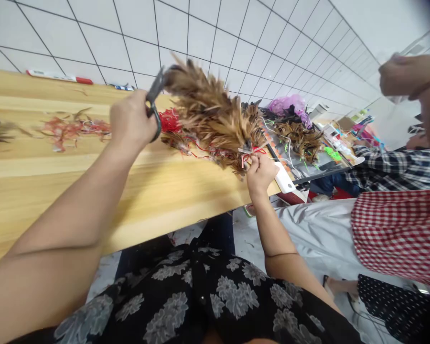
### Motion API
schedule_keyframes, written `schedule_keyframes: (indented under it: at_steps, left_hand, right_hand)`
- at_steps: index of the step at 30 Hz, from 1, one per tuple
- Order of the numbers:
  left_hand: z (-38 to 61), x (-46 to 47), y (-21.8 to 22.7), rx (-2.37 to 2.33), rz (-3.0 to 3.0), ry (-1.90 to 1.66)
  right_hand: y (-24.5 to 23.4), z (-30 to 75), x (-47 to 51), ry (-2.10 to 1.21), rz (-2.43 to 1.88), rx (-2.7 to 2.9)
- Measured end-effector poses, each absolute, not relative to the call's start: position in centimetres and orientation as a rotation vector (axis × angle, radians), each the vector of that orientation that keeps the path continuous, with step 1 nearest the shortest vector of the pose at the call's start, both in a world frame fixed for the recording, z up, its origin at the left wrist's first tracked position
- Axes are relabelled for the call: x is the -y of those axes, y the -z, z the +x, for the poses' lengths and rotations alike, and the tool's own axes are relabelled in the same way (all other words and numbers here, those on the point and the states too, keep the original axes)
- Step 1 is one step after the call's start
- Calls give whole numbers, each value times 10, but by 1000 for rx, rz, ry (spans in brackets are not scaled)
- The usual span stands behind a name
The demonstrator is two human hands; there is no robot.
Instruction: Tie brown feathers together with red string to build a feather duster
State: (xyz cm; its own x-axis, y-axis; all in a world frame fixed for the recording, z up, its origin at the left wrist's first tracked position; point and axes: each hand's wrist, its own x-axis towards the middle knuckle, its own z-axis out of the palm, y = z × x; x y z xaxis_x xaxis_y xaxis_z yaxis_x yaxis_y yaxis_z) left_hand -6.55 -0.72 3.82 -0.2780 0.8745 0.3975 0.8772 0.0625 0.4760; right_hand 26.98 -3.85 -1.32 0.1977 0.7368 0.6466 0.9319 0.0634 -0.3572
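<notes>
My left hand (132,119) is closed around a pair of dark scissors (155,88), whose blades point up at the far tip of a brown feather bundle (215,107). Whether the blades touch the feathers I cannot tell. Low down at the bundle's near end, my right hand (261,173) pinches it where red string (256,152) is tied. The bundle is raised at a slant over the wooden table (157,191). Beneath and behind it lie more feathers with red strands and a red tangle of string (170,119).
Red and pale scraps (75,129) and a red-and-white marker (59,76) lie along the left. Further right are a white phone-like object (284,177), another feather pile (301,138) and purple plastic (290,105). Other people sit or stand on the right, one arm (412,76) raised.
</notes>
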Motion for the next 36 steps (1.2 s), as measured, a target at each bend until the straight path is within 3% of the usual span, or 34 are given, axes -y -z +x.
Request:
schedule_keyframes:
  at_steps: [5,10,13,20,24,30,36]
  left_hand:
    - [-60,26,-41,1901,-2042,1313]
    - [0,41,-20,1497,-2488,1206]
    - [14,33,-6,1424,-2612,1110]
    - [-23,10,-8,2000,-2253,1493]
    - [-15,26,-16,2075,-2844,1883]
    - [12,55,-16,1621,-3996,1560]
    - [29,64,-9,1776,-4049,1202]
  right_hand:
    - [-4,259,29,-524,-1488,1354]
    - [-36,238,31,-1429,-1285,1053]
    - [-48,230,40,-1716,-1202,994]
    - [-59,228,49,-1843,-1128,910]
    - [-64,234,46,-1776,-1019,909]
    - [-71,248,43,-1706,-985,1007]
    - [-71,239,46,-1651,-1109,882]
